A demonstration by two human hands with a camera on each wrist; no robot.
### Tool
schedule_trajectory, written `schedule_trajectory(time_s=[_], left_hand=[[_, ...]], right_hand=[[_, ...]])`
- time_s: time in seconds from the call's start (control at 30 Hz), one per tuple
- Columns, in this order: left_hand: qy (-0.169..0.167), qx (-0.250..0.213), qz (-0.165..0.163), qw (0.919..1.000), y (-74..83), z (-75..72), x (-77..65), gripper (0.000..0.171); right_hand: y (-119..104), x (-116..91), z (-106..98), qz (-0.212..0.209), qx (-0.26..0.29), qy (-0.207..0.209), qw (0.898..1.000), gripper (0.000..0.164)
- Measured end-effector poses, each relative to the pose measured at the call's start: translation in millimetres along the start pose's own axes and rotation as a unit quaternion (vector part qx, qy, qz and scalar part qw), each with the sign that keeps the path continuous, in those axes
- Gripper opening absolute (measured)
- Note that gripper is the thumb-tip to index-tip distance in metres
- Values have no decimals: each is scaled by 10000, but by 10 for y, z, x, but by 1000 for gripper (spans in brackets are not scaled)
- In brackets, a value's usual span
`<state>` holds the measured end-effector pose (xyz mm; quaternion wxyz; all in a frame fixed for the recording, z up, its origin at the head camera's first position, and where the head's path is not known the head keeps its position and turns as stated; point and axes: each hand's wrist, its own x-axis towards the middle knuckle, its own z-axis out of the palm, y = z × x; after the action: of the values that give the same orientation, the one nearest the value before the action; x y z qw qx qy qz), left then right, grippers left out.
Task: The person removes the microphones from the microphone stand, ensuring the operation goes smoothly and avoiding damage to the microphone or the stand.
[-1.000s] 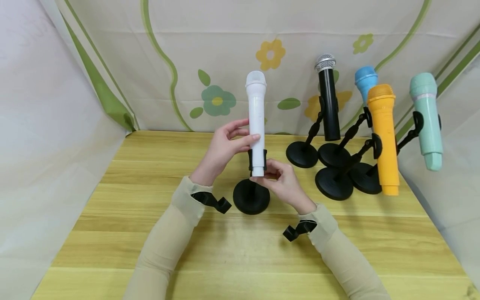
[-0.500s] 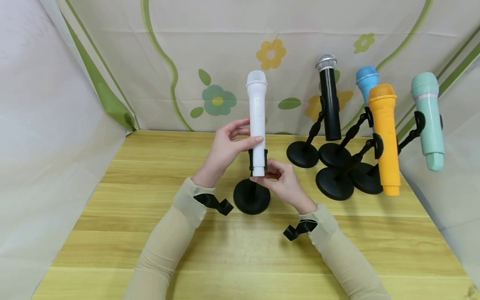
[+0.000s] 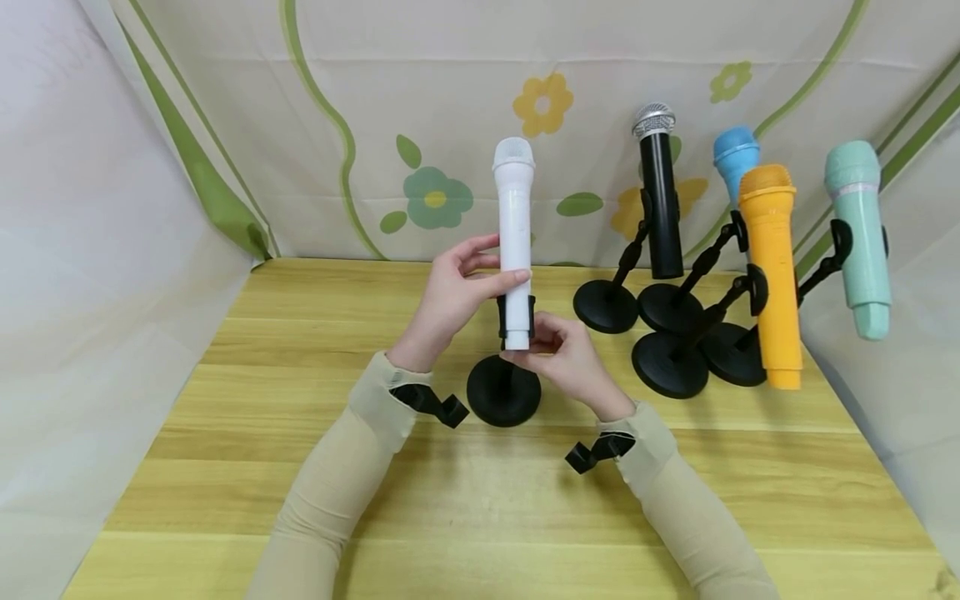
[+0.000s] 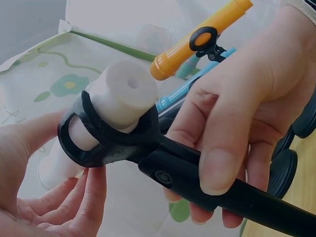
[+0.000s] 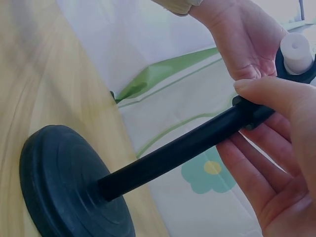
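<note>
A white microphone stands nearly upright in the clip of a black desk stand at the middle of the table. My left hand grips the microphone's body from the left, thumb across its front. Below it, my right hand pinches the stand's pole just under the clip, thumb in front and fingers behind. In the left wrist view the black clip wraps round the lower end of the microphone. The right wrist view shows the stand's round base flat on the table.
At the right, several stands hold other microphones: a black one with a silver head, a blue one, an orange one and a mint green one. A patterned cloth hangs behind the wooden table.
Over the last second my left hand has shifted very slightly to the right at the microphone. Both hands keep their grips; the white microphone stays in the clip.
</note>
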<state>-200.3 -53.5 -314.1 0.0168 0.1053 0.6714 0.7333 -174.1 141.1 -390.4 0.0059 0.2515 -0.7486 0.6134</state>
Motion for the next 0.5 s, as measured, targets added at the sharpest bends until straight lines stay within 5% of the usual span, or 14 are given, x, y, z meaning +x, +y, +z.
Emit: schedule_trajectory(time_s=[0.5], left_hand=[[46,-160,51,9998,-33,19,6,55]], right_hand=[[57,8,27,-62,286,161,9994,23]])
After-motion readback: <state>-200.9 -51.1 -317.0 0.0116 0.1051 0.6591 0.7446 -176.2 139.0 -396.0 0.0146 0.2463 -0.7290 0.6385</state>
